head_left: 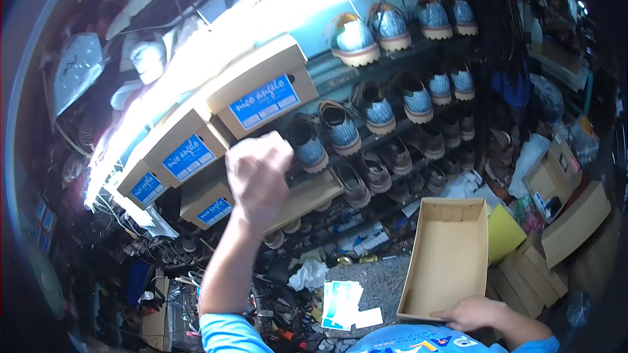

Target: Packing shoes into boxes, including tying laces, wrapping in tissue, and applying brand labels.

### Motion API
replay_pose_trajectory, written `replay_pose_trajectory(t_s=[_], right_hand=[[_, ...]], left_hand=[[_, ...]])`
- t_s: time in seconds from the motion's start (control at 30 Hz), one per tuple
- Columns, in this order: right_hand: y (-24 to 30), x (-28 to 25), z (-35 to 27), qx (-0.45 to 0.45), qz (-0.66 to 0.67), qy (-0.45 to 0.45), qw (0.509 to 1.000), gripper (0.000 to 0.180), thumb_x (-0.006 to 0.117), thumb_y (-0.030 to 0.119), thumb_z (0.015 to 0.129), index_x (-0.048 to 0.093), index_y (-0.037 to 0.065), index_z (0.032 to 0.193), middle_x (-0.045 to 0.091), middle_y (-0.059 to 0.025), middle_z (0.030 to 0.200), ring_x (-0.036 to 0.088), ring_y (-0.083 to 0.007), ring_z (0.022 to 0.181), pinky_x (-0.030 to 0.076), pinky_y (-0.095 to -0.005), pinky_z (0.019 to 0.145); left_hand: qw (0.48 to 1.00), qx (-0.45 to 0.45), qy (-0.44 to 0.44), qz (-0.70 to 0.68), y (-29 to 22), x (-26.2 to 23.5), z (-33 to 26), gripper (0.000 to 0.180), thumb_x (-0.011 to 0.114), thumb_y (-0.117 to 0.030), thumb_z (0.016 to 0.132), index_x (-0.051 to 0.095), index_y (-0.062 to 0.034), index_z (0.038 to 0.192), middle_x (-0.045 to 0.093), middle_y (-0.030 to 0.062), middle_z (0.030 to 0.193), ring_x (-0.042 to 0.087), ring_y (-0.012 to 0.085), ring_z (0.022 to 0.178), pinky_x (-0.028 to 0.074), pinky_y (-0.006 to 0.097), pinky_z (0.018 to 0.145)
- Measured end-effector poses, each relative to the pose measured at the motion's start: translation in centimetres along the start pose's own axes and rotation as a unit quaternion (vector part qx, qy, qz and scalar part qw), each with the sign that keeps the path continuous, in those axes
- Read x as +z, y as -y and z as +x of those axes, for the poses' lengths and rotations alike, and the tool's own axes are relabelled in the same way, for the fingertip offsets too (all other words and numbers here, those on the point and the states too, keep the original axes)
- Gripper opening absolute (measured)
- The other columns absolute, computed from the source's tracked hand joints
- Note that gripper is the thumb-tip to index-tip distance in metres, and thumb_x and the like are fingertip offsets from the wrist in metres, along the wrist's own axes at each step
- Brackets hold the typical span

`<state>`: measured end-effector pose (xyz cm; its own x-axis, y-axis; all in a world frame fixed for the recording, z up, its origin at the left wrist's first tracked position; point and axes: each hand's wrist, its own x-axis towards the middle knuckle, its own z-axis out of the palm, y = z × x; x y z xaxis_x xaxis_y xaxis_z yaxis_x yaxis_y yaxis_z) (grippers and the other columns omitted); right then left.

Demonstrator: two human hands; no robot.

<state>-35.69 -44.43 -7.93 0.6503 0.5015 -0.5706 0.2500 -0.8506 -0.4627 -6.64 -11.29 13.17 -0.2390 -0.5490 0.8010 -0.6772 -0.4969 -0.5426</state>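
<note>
My left hand is raised in front of the shelves with its fingers curled closed; what is in them, if anything, is hidden. Just right of it stands a blue textured shoe, and a closed shoebox with a blue label sits above. Behind my left wrist lies a long tan cardboard piece. At the lower right, an open, bare-bottomed cardboard box is tilted toward me. My right hand grips its near edge, fingertips over the rim.
More labelled shoeboxes are stacked at left under a bright lamp. Several blue shoes and brown shoes line the shelves. Blue and white cards lie on a grey surface. Flattened cardboard and a yellow sheet crowd the right.
</note>
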Motion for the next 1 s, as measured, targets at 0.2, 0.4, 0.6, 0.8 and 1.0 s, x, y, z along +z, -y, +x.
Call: replay_pose_trajectory(t_s=[0.2, 0.4, 0.6, 0.8, 1.0], right_hand=[[0.8, 0.4, -0.1, 0.046, 0.004, -0.046, 0.998, 0.038, 0.053, 0.039, 0.100, 0.055, 0.012, 0.127, 0.071, -0.0225, 0.095, 0.070, -0.0407, 0.092, 0.054, -0.0514, 0.082], [0.4, 1.0, -0.7, 0.032, -0.006, -0.069, 0.997, 0.037, 0.052, 0.042, 0.101, 0.057, 0.006, 0.112, 0.071, -0.0236, 0.091, 0.069, -0.0419, 0.091, 0.054, -0.0513, 0.079], [0.7, -0.1, -1.5, -0.086, 0.043, -0.303, 0.948, 0.037, 0.069, 0.040, 0.090, 0.071, 0.010, 0.110, 0.074, -0.0117, 0.106, 0.070, -0.0335, 0.098, 0.056, -0.0440, 0.085], [-7.1, 6.3, -3.3, -0.108, 0.010, -0.278, 0.954, 0.028, 0.078, 0.030, 0.082, 0.072, 0.007, 0.097, 0.075, -0.0079, 0.102, 0.071, -0.0271, 0.095, 0.056, -0.0410, 0.082], [-4.1, 3.2, -2.4, -0.109, 0.031, -0.320, 0.941, 0.029, 0.076, 0.031, 0.082, 0.073, 0.008, 0.100, 0.074, -0.0084, 0.110, 0.069, -0.0260, 0.101, 0.054, -0.0408, 0.088]], left_hand=[[0.971, 0.004, 0.032, 0.238, 19.1, -3.7, 15.4, 0.045, 0.062, 0.002, 0.080, 0.065, -0.0076, 0.123, 0.070, 0.0119, 0.106, 0.065, 0.0290, 0.096, 0.050, 0.041, 0.089], [0.877, -0.262, 0.283, 0.287, 23.8, -0.4, 20.1, 0.050, 0.064, -0.008, 0.085, 0.059, -0.0139, 0.134, 0.072, 0.0169, 0.113, 0.068, 0.0334, 0.112, 0.048, 0.048, 0.096], [0.853, -0.214, 0.302, 0.368, 29.7, 0.6, 17.3, 0.040, 0.058, -0.016, 0.091, 0.063, -0.0202, 0.130, 0.073, 0.0185, 0.110, 0.069, 0.0327, 0.109, 0.046, 0.055, 0.098], [0.855, -0.225, 0.291, 0.366, 53.9, -11.2, 18.8, 0.036, 0.052, -0.018, 0.096, 0.064, -0.0131, 0.130, 0.072, 0.0191, 0.113, 0.070, 0.0307, 0.109, 0.052, 0.047, 0.095], [0.869, -0.262, 0.282, 0.310, 57.6, -16.4, 2.0, 0.040, 0.050, -0.026, 0.099, 0.061, -0.0116, 0.135, 0.073, 0.0165, 0.116, 0.072, 0.0287, 0.106, 0.053, 0.045, 0.096]])
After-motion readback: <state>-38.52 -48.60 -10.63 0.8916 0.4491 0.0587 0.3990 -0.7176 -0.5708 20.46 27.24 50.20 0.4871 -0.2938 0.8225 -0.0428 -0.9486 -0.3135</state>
